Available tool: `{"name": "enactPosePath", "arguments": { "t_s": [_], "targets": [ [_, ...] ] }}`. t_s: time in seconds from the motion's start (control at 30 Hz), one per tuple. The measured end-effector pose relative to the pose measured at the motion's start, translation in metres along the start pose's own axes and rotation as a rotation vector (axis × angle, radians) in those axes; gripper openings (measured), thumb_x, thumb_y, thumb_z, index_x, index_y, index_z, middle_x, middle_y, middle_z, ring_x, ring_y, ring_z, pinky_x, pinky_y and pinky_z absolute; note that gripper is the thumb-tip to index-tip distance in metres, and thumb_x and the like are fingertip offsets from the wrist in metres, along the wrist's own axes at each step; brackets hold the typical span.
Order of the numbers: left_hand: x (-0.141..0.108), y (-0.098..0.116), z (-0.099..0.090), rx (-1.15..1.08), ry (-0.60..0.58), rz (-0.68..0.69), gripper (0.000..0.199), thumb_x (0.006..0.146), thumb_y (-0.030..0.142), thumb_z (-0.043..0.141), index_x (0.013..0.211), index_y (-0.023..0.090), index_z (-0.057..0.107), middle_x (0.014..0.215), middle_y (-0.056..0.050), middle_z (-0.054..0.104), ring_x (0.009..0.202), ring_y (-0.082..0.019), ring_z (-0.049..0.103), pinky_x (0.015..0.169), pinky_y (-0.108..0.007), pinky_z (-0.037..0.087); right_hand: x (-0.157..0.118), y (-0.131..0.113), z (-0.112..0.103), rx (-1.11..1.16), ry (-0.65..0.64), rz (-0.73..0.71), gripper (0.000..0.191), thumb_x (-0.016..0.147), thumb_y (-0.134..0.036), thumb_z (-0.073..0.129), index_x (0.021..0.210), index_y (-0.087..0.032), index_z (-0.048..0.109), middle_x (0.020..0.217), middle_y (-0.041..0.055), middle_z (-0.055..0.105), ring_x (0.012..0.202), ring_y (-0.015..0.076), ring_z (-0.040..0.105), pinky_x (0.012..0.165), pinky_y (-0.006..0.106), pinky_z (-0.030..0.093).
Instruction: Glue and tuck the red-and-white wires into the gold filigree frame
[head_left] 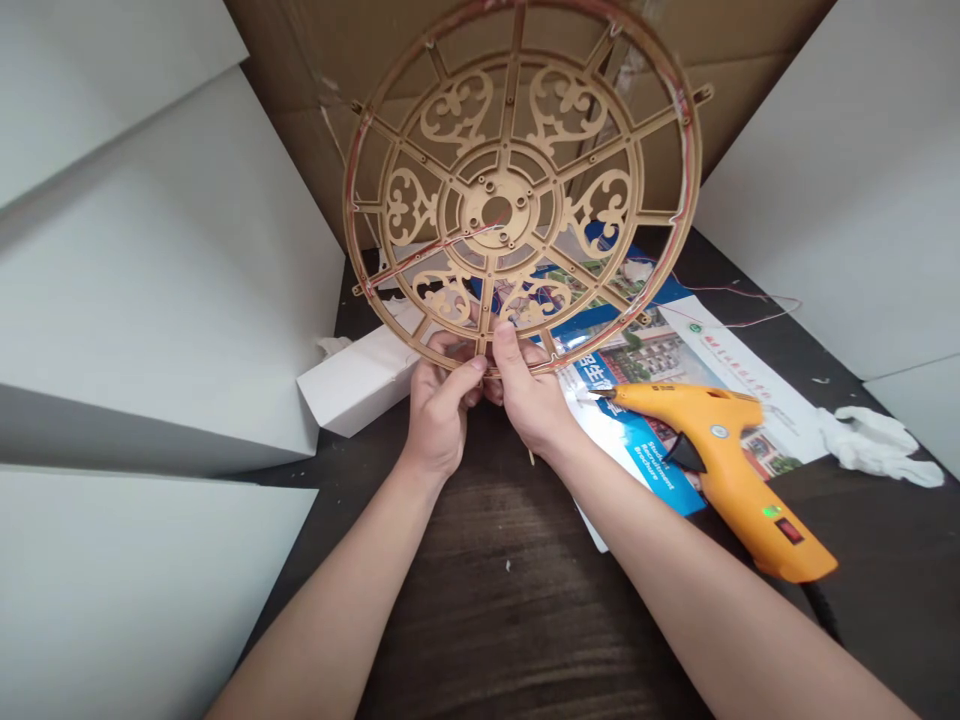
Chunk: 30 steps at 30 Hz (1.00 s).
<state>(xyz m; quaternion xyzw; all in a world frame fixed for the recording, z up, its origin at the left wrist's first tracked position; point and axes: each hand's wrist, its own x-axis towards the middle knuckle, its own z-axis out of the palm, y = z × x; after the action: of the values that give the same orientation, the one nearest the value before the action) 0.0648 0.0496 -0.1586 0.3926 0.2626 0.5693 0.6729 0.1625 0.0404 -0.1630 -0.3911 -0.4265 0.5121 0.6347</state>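
Note:
A round gold openwork frame with spokes and scroll ornaments is held up, tilted, above the table. My left hand grips its lower rim, thumb on the near face. Close beside it, my right hand pinches the same rim with the thumb pointing up. The fingers of both hands are partly hidden behind the rim. Thin reddish wire runs along the outer ring and across one spoke to the hub. A loose loop of wire trails off to the right.
An orange glue gun with a lit green light lies at right on printed brochures. Crumpled white tissue is beyond it. A white box stands left of my hands. White panels flank the dark table; cardboard stands behind.

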Motion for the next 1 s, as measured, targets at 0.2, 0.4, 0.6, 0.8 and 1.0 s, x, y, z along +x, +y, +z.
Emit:
{"name": "enactPosePath", "arguments": {
  "t_s": [0.2, 0.4, 0.6, 0.8, 1.0],
  "targets": [
    [0.0013, 0.0009, 0.0001, 0.022, -0.034, -0.006, 0.024, 0.078, 0.031, 0.080, 0.090, 0.020, 0.062, 0.069, 0.003, 0.061, 0.055, -0.009, 0.054, 0.051, -0.023, 0.042, 0.0028, -0.0033, 0.0041, 0.099, 0.049, -0.004, 0.045, 0.086, -0.065, 0.068, 0.098, -0.021, 0.068, 0.061, -0.0039, 0.045, 0.047, 0.0075, 0.033, 0.039, 0.022, 0.031],
    [0.0012, -0.0004, -0.0018, -0.016, -0.008, -0.013, 0.031, 0.074, 0.031, 0.085, 0.086, 0.020, 0.059, 0.078, 0.002, 0.064, 0.058, -0.009, 0.057, 0.050, -0.023, 0.040, 0.0035, -0.0030, -0.0004, 0.111, -0.028, 0.005, 0.039, 0.089, -0.058, 0.069, 0.086, -0.019, 0.064, 0.061, -0.0040, 0.045, 0.049, 0.0071, 0.034, 0.043, 0.022, 0.029],
    [0.0020, -0.0004, -0.0029, -0.023, -0.040, -0.016, 0.031, 0.077, 0.032, 0.083, 0.096, 0.021, 0.061, 0.074, 0.002, 0.063, 0.058, -0.011, 0.057, 0.052, -0.025, 0.042, 0.0019, -0.0003, -0.0033, 0.144, -0.051, 0.021, 0.037, 0.091, -0.052, 0.068, 0.077, -0.019, 0.058, 0.057, -0.0053, 0.042, 0.050, 0.0079, 0.037, 0.046, 0.022, 0.031],
    [0.0038, -0.0002, -0.0031, -0.043, -0.041, -0.029, 0.033, 0.078, 0.035, 0.083, 0.098, 0.022, 0.062, 0.068, 0.003, 0.061, 0.053, -0.010, 0.054, 0.049, -0.023, 0.039, 0.0011, 0.0023, -0.0043, 0.129, -0.086, -0.039, 0.030, 0.093, -0.048, 0.067, 0.085, -0.020, 0.059, 0.058, -0.0059, 0.043, 0.051, 0.0086, 0.039, 0.048, 0.023, 0.033],
    [0.0038, 0.0005, -0.0033, -0.069, -0.034, -0.017, 0.030, 0.078, 0.035, 0.084, 0.097, 0.022, 0.066, 0.072, 0.003, 0.063, 0.052, -0.008, 0.051, 0.047, -0.023, 0.038, 0.0011, 0.0025, -0.0042, 0.123, -0.066, -0.028, 0.032, 0.091, -0.052, 0.068, 0.100, -0.022, 0.062, 0.058, -0.0067, 0.046, 0.049, 0.0091, 0.039, 0.047, 0.023, 0.032]
  ]
}}
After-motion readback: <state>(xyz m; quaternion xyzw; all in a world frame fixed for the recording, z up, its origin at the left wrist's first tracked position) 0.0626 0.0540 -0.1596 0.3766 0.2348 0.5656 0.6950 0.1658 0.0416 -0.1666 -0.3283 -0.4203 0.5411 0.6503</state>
